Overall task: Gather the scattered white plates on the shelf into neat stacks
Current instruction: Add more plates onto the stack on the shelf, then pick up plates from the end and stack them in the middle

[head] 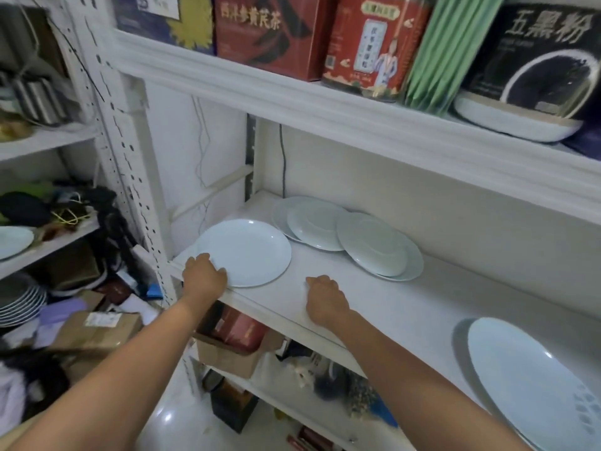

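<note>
A white plate point(247, 252) lies right side up at the left front of the white shelf point(374, 307). My left hand point(203, 276) rests on its near left rim, fingers curled over the edge. Behind it, several upside-down white plates overlap in a loose row: one pair point(312, 227) at the back, another pair point(377, 247) to the right. A large white plate point(533, 385) sits at the shelf's right front corner. My right hand point(322, 296) lies on the bare shelf between the plates, fingers curled and holding nothing.
The shelf above carries red boxes point(273, 30), a red tin point(370, 50), green packets point(445, 50) and a black box on a white dish point(517, 120). A cluttered rack stands at the left with stacked plates point(19, 304). Cardboard boxes point(227, 349) sit on the shelf below.
</note>
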